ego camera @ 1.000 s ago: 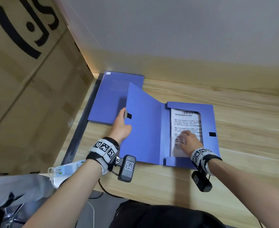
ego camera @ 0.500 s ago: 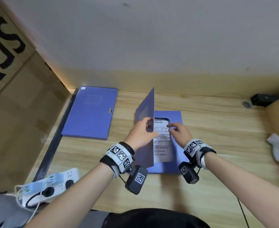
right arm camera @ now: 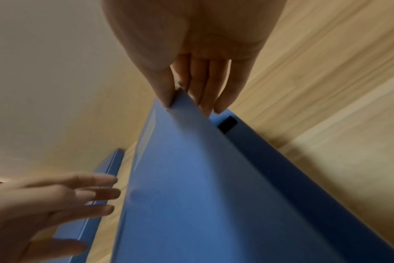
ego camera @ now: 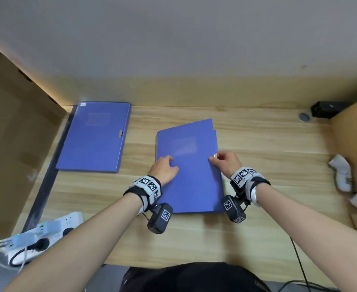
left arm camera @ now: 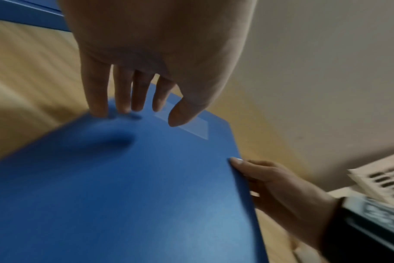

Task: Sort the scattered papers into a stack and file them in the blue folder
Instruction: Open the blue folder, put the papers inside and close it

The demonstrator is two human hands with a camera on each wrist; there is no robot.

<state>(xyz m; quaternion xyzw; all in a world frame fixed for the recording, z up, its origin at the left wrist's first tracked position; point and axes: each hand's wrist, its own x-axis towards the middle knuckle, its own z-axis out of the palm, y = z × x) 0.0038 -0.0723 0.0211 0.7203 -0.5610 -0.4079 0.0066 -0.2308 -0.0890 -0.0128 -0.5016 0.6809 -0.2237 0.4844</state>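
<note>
A blue folder point(ego camera: 191, 175) lies mid-table, its cover point(right arm camera: 191, 178) lowered almost flat and still a little above the base, whose black fastener patch point(right arm camera: 227, 123) shows. The papers are hidden inside. My left hand point(ego camera: 169, 162) rests with straight fingers point(left arm camera: 124, 99) on the cover's left part. My right hand point(ego camera: 215, 158) pinches the cover's right edge by the clasp, thumb point(right arm camera: 163, 89) on top and fingers underneath.
A second closed blue folder point(ego camera: 95, 138) lies at the back left. A white power strip point(ego camera: 46, 230) with cables sits at the front left. At the right stand a cardboard box point(ego camera: 354, 133), crumpled white scraps point(ego camera: 342, 173) and a black object point(ego camera: 325, 109). Cardboard point(ego camera: 15, 144) walls the left side.
The cover swung from upright down over the papers. My right hand left the page and took the cover's right edge; my left hand let go of the cover's edge and now rests on top.
</note>
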